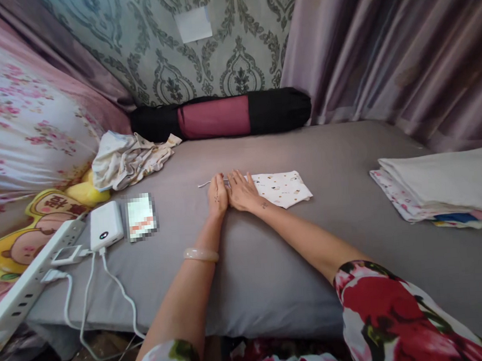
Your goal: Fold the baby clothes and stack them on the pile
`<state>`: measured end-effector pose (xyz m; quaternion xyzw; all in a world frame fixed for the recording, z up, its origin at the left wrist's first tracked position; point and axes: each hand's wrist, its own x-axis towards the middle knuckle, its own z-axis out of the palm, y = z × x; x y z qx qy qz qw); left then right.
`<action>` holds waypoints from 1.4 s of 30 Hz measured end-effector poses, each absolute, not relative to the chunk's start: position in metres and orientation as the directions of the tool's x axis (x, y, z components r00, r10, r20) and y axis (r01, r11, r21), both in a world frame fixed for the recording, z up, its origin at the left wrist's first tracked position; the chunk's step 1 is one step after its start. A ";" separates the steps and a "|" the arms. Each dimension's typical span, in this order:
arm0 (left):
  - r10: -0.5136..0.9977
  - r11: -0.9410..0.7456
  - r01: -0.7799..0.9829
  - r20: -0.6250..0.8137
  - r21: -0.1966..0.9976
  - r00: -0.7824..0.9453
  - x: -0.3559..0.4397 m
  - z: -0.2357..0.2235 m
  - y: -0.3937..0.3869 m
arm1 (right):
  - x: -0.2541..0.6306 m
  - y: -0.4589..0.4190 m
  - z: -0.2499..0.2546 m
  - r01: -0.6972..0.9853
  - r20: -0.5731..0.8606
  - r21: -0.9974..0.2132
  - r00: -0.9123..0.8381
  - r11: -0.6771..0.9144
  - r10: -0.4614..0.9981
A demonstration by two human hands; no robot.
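A small folded white garment point(281, 187) with tiny coloured prints lies on the grey bed sheet in front of me. My right hand point(242, 191) rests palm down on its left part, fingers stretched out. Right beside it, my left hand point(218, 196) stands more on its edge at the garment's left end, fingers extended and held together. A thin white string point(204, 184) sticks out to the left, past my left hand. The part of the garment under my hands is hidden.
Crumpled printed clothes point(128, 159) lie at the back left, a folded pile point(445, 181) at right. A black and pink roll bag point(215, 117) lies along the wall. Near left are a white power bank point(106, 224), a power strip point(32, 280), cables and a yellow cushion point(16, 242).
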<state>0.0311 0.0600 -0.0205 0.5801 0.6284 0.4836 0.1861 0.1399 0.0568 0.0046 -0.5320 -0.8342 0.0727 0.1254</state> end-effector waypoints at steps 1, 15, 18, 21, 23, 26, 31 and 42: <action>0.907 -0.157 0.572 0.346 0.805 -0.239 0.031 -0.021 0.060 | 0.145 0.055 0.006 0.877 0.167 -0.244 -0.381 0.413 0.909; 0.919 -0.351 0.844 0.323 0.406 0.227 0.042 -0.032 0.057 | 0.179 0.049 -0.007 0.905 0.211 -0.183 -0.345 0.383 0.915; 0.919 -0.350 0.852 0.319 0.389 0.232 0.044 -0.029 0.056 | 0.185 0.051 -0.002 0.894 0.172 -0.235 -0.347 0.380 0.922; 0.914 -0.364 0.853 0.319 0.375 0.250 0.045 -0.028 0.054 | 0.199 0.050 0.003 0.916 0.221 -0.250 -0.261 0.313 0.940; 0.905 -0.381 0.847 0.335 0.369 0.261 0.045 -0.028 0.053 | 0.208 0.047 0.004 0.935 0.249 -0.240 -0.202 0.262 0.947; 0.895 -0.398 0.844 0.353 0.359 0.271 0.046 -0.029 0.052 | 0.218 0.042 -0.003 0.945 0.215 -0.228 -0.188 0.236 0.958; 0.905 -0.386 0.874 0.302 0.295 0.298 0.045 -0.028 0.052 | 0.219 0.042 -0.017 0.953 0.245 -0.198 -0.178 0.229 0.953; 0.917 -0.360 0.895 0.276 0.262 0.288 0.045 -0.031 0.056 | 0.222 0.046 -0.008 0.948 0.120 -0.218 -0.210 0.232 0.970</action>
